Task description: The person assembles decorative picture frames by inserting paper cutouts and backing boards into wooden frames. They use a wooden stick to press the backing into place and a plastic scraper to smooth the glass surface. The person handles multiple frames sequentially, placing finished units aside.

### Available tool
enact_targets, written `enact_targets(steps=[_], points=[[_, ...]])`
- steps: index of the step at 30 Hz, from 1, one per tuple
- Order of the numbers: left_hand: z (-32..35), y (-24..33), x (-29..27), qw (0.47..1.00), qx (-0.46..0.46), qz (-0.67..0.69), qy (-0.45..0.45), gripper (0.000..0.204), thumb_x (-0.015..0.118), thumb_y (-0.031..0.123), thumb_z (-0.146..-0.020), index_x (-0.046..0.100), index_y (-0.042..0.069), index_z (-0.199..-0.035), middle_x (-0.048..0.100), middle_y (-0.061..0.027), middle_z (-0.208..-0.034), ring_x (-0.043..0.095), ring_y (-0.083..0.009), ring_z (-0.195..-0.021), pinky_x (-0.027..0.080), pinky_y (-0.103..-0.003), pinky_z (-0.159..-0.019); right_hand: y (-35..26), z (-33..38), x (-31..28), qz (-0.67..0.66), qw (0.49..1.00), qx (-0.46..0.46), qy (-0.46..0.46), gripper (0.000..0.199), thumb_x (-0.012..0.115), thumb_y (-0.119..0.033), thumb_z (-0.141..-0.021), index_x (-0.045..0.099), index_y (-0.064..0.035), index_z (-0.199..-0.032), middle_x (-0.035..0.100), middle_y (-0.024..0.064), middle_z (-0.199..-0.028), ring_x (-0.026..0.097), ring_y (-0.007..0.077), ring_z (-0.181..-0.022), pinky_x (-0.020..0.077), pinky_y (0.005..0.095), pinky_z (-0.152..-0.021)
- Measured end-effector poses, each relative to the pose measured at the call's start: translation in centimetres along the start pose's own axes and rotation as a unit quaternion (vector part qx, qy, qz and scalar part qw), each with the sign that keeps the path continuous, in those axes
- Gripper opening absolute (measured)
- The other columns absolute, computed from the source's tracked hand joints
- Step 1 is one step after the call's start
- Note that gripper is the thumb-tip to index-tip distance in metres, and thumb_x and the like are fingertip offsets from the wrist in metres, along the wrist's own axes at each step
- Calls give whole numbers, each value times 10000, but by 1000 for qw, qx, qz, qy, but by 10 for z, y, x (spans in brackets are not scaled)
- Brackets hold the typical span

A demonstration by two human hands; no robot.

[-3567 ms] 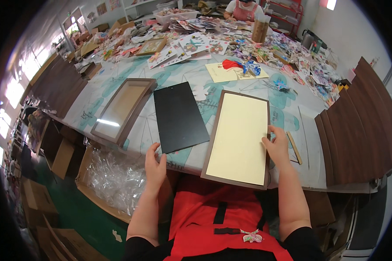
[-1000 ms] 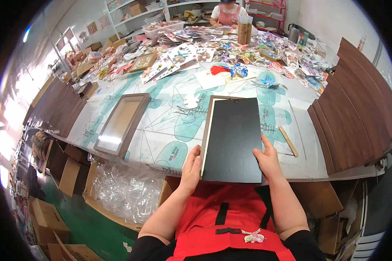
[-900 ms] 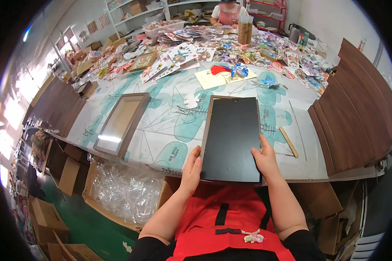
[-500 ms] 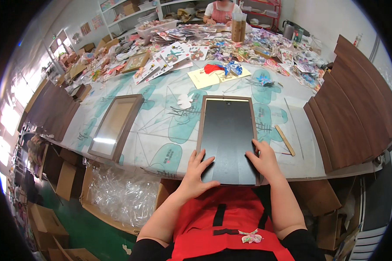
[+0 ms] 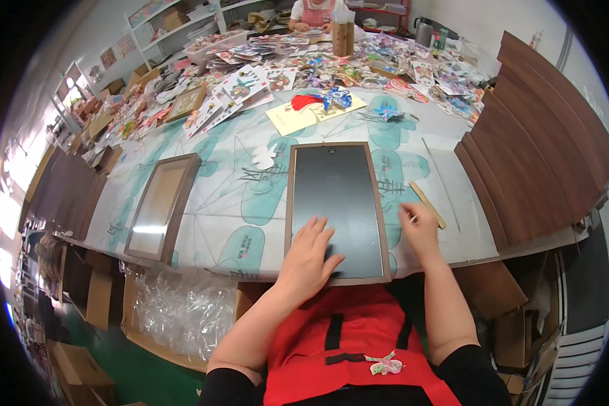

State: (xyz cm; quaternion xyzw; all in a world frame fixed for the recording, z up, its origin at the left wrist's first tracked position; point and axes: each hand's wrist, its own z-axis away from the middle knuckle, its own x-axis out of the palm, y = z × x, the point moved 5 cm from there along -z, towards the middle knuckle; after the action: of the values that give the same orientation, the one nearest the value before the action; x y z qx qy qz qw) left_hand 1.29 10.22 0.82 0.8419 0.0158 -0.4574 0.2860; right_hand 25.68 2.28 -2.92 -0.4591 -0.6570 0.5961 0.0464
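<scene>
A brown picture frame lies face down near the table's front edge, its dark backing board sitting inside the rim. My left hand rests on the lower left of that board, fingers stretched out. Just off the frame's right side is my right hand, its fingers curled together; whether anything small is in them is hidden. A flat wooden stick lies on the table right beside that hand, partly behind it. Farther right a thin rod lies on the table cover.
A glazed brown frame lies at left. Stacked brown frames stand at the right and left edges. Yellow card, a white cutout and heaped paper pieces lie farther back. Below stands a box of clear plastic. A person sits across.
My right hand has left the frame's right edge and moved out toward the wooden stick, its fingers curling. My left hand has slid inward onto the board, which now sits within the rim.
</scene>
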Motion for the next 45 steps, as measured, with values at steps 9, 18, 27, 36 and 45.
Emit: enact_targets(steps=[9,18,27,36,45], points=[[-12,-1,42,991,-34,-104,-77,549,604,371,-833,489,32,-1249,446,-153,-1345,356,-373,-1275,257,-506,-1053,78,-53,-29,393,917,-73,13,166,595,-147,-824,572,-6,-909,605,171,-878,578,361,-778,468,431,-674],[-21,2,43,987,-37,-155,-17,490,585,331,-796,524,125,-1235,443,-117,-1351,354,-413,-1261,236,-659,-981,3,-101,12,-20,999,14,-23,195,480,-120,-876,554,-3,-1014,616,130,-722,611,210,-664,474,366,-629],[-24,-1,44,987,-50,-151,-30,500,593,311,-779,534,105,-1231,445,-136,-1345,363,-416,-1256,232,-694,-957,-42,-159,133,64,967,-82,-231,331,463,-135,-881,589,-46,-1174,637,108,-794,573,167,-694,462,304,-703],[-23,-4,44,990,-53,-129,-31,514,595,310,-781,533,90,-1242,432,-152,-1354,338,-434,-1268,212,-702,-965,-36,-165,151,105,967,-74,-219,310,469,-139,-885,608,-79,-1155,627,207,-1045,595,348,-997,460,389,-858],[-22,-4,43,991,-52,-123,-31,517,597,308,-780,531,86,-1243,428,-156,-1356,333,-437,-1268,210,-704,-962,-49,-131,155,365,906,-147,-154,367,491,-159,-890,538,-223,-1248,561,160,-847,605,350,-783,474,463,-689]])
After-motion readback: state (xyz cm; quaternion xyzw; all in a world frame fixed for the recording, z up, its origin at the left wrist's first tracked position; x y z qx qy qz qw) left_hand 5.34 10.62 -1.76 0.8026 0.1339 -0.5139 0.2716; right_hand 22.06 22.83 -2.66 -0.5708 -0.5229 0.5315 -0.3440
